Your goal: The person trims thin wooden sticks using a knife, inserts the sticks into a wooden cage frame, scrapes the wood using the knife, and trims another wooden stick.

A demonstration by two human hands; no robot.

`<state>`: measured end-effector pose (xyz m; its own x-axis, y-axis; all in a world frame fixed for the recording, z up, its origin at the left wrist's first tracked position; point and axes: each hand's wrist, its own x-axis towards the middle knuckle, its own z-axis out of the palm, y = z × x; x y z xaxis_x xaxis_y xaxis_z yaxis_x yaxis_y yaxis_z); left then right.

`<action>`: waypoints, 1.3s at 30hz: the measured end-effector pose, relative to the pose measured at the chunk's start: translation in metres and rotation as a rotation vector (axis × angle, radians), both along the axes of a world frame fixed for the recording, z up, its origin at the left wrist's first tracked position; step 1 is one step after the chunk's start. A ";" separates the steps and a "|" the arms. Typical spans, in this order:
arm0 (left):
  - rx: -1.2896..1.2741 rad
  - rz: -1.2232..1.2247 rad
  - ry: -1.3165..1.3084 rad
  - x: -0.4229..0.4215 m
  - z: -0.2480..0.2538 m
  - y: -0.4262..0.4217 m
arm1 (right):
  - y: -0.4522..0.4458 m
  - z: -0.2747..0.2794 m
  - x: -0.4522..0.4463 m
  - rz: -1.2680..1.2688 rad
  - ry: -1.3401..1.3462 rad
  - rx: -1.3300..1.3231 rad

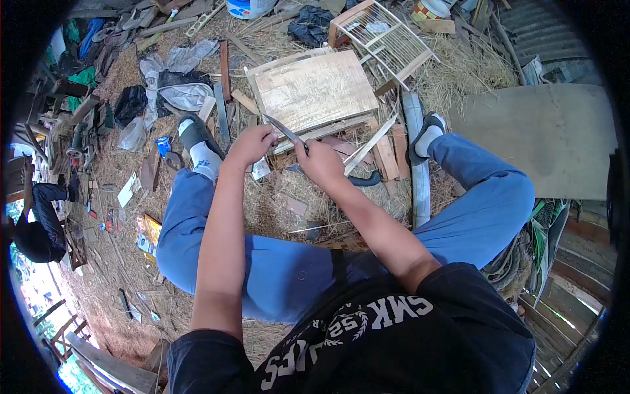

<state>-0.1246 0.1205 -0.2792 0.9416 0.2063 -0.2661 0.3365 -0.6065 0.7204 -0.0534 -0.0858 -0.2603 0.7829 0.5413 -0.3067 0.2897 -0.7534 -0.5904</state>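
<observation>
Your right hand (320, 163) is closed round the handle of the knife (282, 128), thumb side uppermost. The blade points forward and to your left, away from your body, its long axis running slantwise across the gap between your two hands.

Key relation: your left hand (251, 146) sits just left of the blade and a little short of its tip, so the steel passes just ahead of your curled fingertips. The right hand is the one at the handle; the left is the nearer to the point. Left fingers are drawn in; the view is too small there to tell whether they pinch something thin, or whether skin and blade touch.

Beyond both hands lies the pale wooden board (321, 88), low over the straw-strewn ground, its near edge facing you and its long side running roughly across your front. From above, the knife tip overlaps its near left corner; height between them can't be read.

About you: your legs are spread to either side of the work. Wood scraps (386, 154) lie right of the right hand, with a dark curved piece (365, 179) nearer you. A slatted wooden cage (384, 43) leans past the board's far right corner.
</observation>
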 end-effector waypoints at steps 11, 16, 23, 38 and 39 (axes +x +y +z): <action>0.053 0.045 -0.008 -0.001 -0.005 -0.004 | 0.005 -0.007 -0.001 0.020 -0.036 -0.018; 0.070 0.065 -0.019 -0.001 -0.007 -0.005 | 0.007 -0.007 0.000 0.026 -0.040 -0.035; -0.063 0.101 -0.033 -0.004 -0.025 -0.001 | 0.006 -0.010 0.000 0.040 -0.082 -0.034; -0.142 0.159 0.053 -0.005 -0.026 -0.001 | 0.004 -0.010 -0.003 0.044 -0.083 -0.028; -0.141 0.159 0.055 -0.005 -0.027 -0.001 | 0.004 -0.010 -0.003 0.044 -0.081 -0.027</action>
